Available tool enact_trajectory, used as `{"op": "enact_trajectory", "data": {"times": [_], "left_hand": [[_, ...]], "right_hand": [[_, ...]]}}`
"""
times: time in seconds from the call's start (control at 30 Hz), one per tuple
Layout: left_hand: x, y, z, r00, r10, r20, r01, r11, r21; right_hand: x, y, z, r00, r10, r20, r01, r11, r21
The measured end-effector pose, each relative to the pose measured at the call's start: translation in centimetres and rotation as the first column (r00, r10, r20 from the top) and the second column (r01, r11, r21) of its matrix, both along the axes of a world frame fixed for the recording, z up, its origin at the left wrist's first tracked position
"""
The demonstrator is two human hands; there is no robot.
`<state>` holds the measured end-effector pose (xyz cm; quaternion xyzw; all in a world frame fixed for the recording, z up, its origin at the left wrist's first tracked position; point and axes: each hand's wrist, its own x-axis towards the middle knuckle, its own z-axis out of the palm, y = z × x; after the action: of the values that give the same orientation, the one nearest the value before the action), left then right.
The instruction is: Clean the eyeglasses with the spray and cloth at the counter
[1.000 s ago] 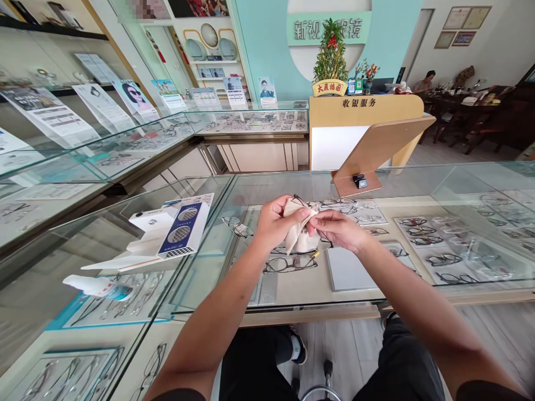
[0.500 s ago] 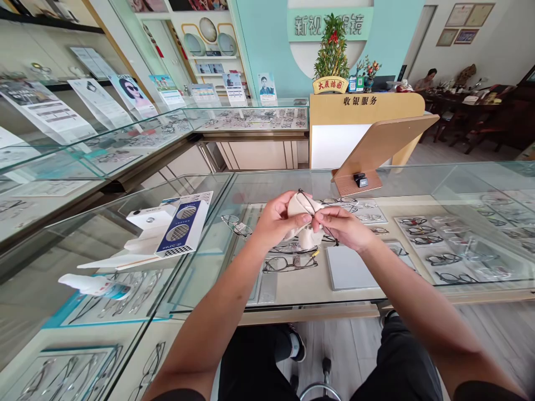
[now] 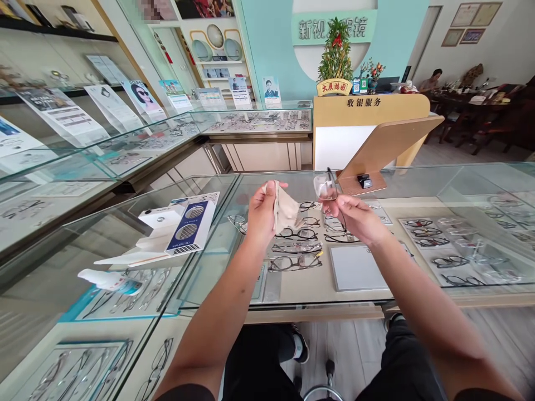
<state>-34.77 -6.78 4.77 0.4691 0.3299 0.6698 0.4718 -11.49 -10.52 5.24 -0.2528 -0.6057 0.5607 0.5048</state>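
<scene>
Your left hand (image 3: pixel 261 214) is closed on the beige cleaning cloth (image 3: pixel 287 210), thumb laid along its upper edge, with the loose part hanging toward the middle of the frame. Your right hand (image 3: pixel 360 220) holds the dark-rimmed eyeglasses (image 3: pixel 326 186) in a narrow pinch of thumb and fingers; exactly which part of the frame they grip is too small to tell. The eyeglasses are right of centre, lens raised above the fingertips, apart from the cloth and above the glass display counter (image 3: pixel 273 181).

For good wiping, as I judge it, support the rim close to the lens you are working on, so the bridge and hinges take no twist. Keep fingertips off the lens itself. Fold the cloth over both faces and rub lightly, turning to a clean patch for the edges. Tilting the lens against the light should show any smears that remain. Mind the thin dark temple (image 3: pixel 343 221) below your right fingers: it could snag the cloth. The spray bottle (image 3: pixel 111 282) lies on its side at lower left, well apart from both hands.
</scene>
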Motion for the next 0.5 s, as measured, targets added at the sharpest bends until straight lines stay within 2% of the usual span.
{"op": "enact_trajectory", "data": {"times": [0.1,0.27,0.4,0.5], "left_hand": [[0.0,-0.4,0.1,0.994,0.05,-0.093,-0.046,0.998,0.045],[0.7,-1.8,-0.5,0.918,0.152,-0.367,-0.058,0.965,0.256],[0.7,-2.1,-1.1,0.856,0.235,-0.461,-0.011,0.899,0.437],[0.7,-1.8,-1.3,0.76,0.359,-0.542,-0.003,0.836,0.549]], "right_hand": [[0.7,0.2,0.3,0.999,-0.028,-0.022,0.028,1.0,0.014],[1.1,0.3,0.1,0.996,-0.016,0.087,0.015,1.0,0.017],[0.9,0.0,0.3,0.979,0.033,0.203,-0.047,0.997,0.064],[0.8,-0.2,0.6,0.965,0.077,0.25,-0.1,0.992,0.081]]}}
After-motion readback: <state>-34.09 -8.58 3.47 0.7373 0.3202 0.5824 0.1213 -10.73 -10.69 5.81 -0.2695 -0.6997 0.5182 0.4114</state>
